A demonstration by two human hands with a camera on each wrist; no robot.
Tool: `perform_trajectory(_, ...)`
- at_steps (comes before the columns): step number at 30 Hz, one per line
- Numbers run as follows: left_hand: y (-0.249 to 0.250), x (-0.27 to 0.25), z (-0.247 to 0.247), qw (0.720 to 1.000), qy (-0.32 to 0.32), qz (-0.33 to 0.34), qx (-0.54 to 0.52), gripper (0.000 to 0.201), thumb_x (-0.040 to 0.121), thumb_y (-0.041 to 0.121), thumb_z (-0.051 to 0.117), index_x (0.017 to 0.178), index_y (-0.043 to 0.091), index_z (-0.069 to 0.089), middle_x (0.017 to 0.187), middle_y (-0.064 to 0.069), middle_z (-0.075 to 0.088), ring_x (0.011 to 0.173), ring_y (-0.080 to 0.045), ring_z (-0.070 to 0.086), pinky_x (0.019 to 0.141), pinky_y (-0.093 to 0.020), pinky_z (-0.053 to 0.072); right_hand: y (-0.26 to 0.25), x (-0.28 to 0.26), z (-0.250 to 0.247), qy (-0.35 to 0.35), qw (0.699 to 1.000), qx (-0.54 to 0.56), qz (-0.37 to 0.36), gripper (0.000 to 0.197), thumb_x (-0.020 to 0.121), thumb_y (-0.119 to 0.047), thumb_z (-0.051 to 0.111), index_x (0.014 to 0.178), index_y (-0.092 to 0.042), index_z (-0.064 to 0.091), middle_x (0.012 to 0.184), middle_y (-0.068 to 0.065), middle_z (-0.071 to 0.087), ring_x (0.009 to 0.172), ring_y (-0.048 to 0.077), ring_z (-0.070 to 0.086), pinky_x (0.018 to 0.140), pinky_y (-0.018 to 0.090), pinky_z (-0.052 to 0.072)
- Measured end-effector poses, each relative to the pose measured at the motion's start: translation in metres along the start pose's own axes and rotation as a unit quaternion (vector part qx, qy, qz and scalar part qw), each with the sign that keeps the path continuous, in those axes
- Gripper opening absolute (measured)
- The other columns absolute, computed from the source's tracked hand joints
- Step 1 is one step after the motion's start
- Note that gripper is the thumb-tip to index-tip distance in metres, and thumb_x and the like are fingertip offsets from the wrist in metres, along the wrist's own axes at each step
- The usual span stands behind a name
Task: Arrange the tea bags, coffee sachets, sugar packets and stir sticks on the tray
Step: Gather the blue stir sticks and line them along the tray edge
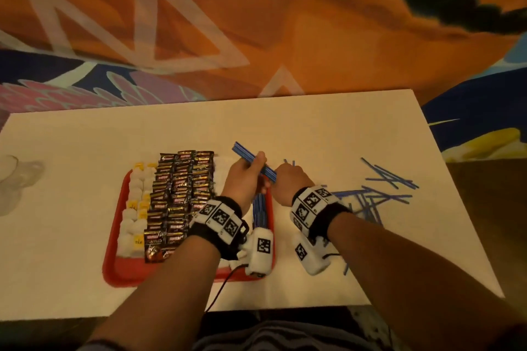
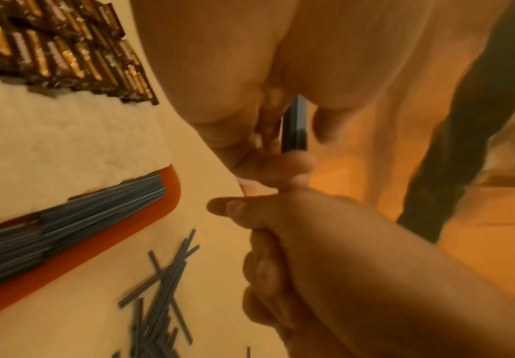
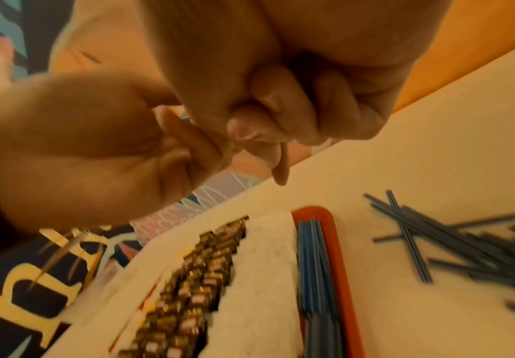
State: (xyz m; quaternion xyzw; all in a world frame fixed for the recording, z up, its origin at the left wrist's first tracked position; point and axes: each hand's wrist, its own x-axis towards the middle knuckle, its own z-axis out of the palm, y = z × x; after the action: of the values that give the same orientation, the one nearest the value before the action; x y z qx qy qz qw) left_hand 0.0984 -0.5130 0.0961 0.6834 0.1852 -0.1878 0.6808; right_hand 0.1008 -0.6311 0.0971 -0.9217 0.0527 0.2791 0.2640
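We find the red plastic tray [image 1: 114, 271] largely stocked; our left hand [image 1: 245, 177] and right hand [image 1: 288, 179] both grip a bundle of thin blue stir sticks [image 1: 248, 157], while loose blue sticks [image 1: 382, 194] remain on the table.

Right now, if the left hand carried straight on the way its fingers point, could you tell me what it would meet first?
Probably nothing soon: the left hand, gripping the bundle of stir sticks, points away over bare table beyond the tray. Its height is unclear.

hands [image 1: 265, 177] raised, fingers curled, touching

"tea" on yellow tea-bag tags [image 1: 139, 241]
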Motion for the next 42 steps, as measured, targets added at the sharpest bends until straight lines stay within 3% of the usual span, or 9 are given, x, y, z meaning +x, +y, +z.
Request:
perform_trajectory(5,-0.029,0.03,-0.001,0.992,-0.012,-0.033,0.123,0.033,0.105,0.025,0.046,0.079,0.007,0.055,0.066,-0.018,0.06,0.053,-0.028,0.053,0.054,-0.035,0.043,0.018,0.008,0.033,-0.064,0.998,0.008,-0.021,0.007,0.085,-0.027,0.061,0.087,-0.022,0.057,0.088,0.002,0.063,0.081,0.026,0.062,0.066,0.032,0.052)
perform_trajectory(8,-0.035,0.058,-0.009,0.966,-0.048,-0.075,0.241,0.036,0.104,0.023,0.046,0.074,0.006,0.055,0.066,-0.019,0.062,0.058,-0.03,0.057,0.06,-0.038,0.047,0.033,0.011,0.037,-0.104,0.994,-0.014,-0.016,0.04,0.085,-0.034,0.068,0.119,-0.017,0.058,0.112,0.006,0.064,0.102,0.027,0.062,0.081,0.032,0.052)
perform_trajectory(11,-0.04,0.083,-0.012,0.925,-0.09,-0.142,0.341,0.03,0.103,0.023,0.048,0.079,0.006,0.054,0.062,-0.013,0.06,0.054,-0.025,0.06,0.064,-0.037,0.054,0.05,0.018,0.041,-0.13,0.991,-0.017,0.005,0.049,0.088,-0.037,0.065,0.131,-0.018,0.053,0.13,0.008,0.055,0.116,0.026,0.056,0.091,0.032,0.049)
perform_trajectory(20,-0.05,0.109,0.002,0.87,-0.097,-0.226,0.427,0.015,0.099,0.014,0.056,0.089,0.003,0.051,0.073,-0.012,0.056,0.058,-0.024,0.06,0.042,-0.027,0.047,0.067,0.035,0.047,-0.142,0.99,-0.015,0.021,0.038,0.09,-0.034,0.063,0.124,-0.016,0.06,0.128,0.006,0.058,0.115,0.025,0.057,0.095,0.035,0.05)
perform_trajectory(23,-0.049,0.112,0.005,0.859,-0.085,-0.209,0.46,0.019,0.098,0.019,0.059,0.086,0.005,0.053,0.07,-0.009,0.059,0.052,-0.019,0.06,0.034,-0.021,0.042,0.066,0.039,0.049,-0.144,0.989,-0.021,0.016,0.032,0.09,-0.032,0.062,0.117,-0.013,0.063,0.12,0.008,0.062,0.108,0.026,0.061,0.091,0.036,0.053)
perform_trajectory(29,-0.05,0.11,0.003,0.827,-0.052,-0.158,0.537,0.035,0.094,0.036,0.066,0.102,0.003,0.058,0.083,-0.01,0.066,0.048,-0.017,0.058,0.046,-0.027,0.05,0.059,0.046,0.049,-0.117,0.993,0.006,0.006,0.024,0.087,-0.026,0.065,0.109,-0.017,0.065,0.109,0.006,0.064,0.099,0.025,0.064,0.084,0.035,0.055)
perform_trajectory(33,-0.047,0.102,-0.007,0.796,-0.014,-0.091,0.598,0.047,0.09,0.046,0.068,0.106,0.002,0.063,0.101,-0.013,0.067,0.081,-0.027,0.065,0.062,-0.03,0.048,0.052,0.055,0.053,-0.06,0.998,0.019,-0.026,0.013,0.086,-0.022,0.064,0.099,-0.02,0.065,0.097,0.003,0.066,0.09,0.024,0.065,0.079,0.037,0.057)
perform_trajectory(38,-0.052,0.086,-0.021,0.803,-0.016,0.04,0.595,0.016,0.093,0.021,0.061,0.098,0.008,0.069,0.099,-0.012,0.067,0.091,-0.03,0.063,0.069,-0.032,0.044,0.043,0.068,0.066,-0.006,0.99,-0.053,-0.132,0.031,0.084,-0.021,0.072,0.113,-0.021,0.062,0.119,-0.001,0.054,0.115,0.021,0.042,0.096,0.04,0.045)
perform_trajectory(42,-0.069,0.078,-0.029,0.783,-0.072,0.116,0.607,0.018,0.091,0.013,0.056,0.1,0.009,0.072,0.101,-0.011,0.062,0.092,-0.028,0.059,0.071,-0.029,0.036,0.039,0.074,0.072,0.0,0.981,-0.121,-0.149,0.038,0.084,-0.022,0.07,0.12,-0.018,0.058,0.125,-0.001,0.051,0.117,0.023,0.04,0.099,0.04,0.041)
